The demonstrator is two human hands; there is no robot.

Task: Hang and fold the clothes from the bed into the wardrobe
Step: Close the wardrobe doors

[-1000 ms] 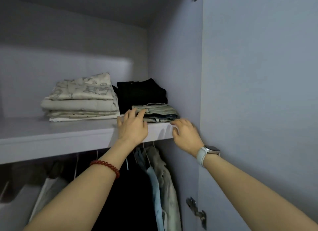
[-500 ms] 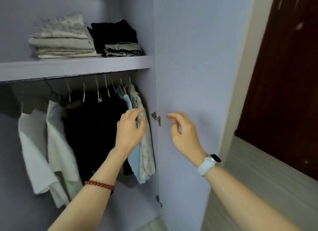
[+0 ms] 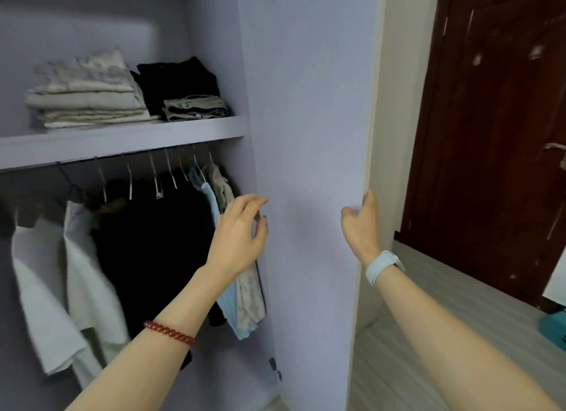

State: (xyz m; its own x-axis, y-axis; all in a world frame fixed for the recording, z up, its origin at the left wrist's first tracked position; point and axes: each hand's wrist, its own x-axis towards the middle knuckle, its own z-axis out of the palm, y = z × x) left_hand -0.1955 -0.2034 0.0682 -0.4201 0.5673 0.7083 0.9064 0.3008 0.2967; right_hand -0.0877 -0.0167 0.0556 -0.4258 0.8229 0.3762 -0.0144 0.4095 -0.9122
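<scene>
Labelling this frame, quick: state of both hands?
Left hand: open, loosely curled, holding nothing.
Right hand: gripping the edge of the wardrobe door.

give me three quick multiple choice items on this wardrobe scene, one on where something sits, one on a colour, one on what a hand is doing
1. Where is the small folded greenish garment?
A. on the shelf, in front of the black pile
B. hanging from the rail
C. on the floor

2. What colour is the bracelet?
A. blue
B. red
C. white

3. What is the right hand doing?
A. holding a hanger
B. gripping the edge of the wardrobe door
C. resting on the shelf

A: it lies at the shelf front before the black clothes.
B: red beads circle the left wrist.
B: its fingers wrap round the door's edge.
</scene>
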